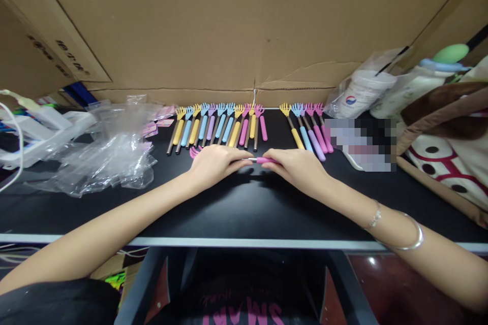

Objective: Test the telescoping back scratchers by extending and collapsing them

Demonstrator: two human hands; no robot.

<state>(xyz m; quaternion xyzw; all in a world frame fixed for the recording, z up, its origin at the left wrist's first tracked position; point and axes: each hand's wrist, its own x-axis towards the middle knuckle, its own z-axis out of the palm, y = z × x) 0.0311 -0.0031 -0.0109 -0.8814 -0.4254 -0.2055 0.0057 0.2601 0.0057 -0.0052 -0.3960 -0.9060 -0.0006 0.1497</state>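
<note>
Both my hands hold one pink back scratcher (263, 160) level above the near half of the black table. My left hand (213, 165) is closed around its rod end, with the pink claw (195, 152) showing beyond the knuckles. The pink handle is pinched by my right hand (301, 167), and a short bit of metal rod shows between the hands. Behind them lies a row of claw heads on metal rods (220, 127) beside loose coloured handles (244, 131). To the right, several joined back scratchers (308, 132) in yellow, blue, purple and pink lie side by side.
Clear plastic bags (114, 147) are heaped at left, near pink cards (160, 121) and a white power strip (41, 137). On the right are a bagged cup (362, 94), a bottle (412, 86) and a cloth bag (450, 147). Cardboard (213, 25) walls the back.
</note>
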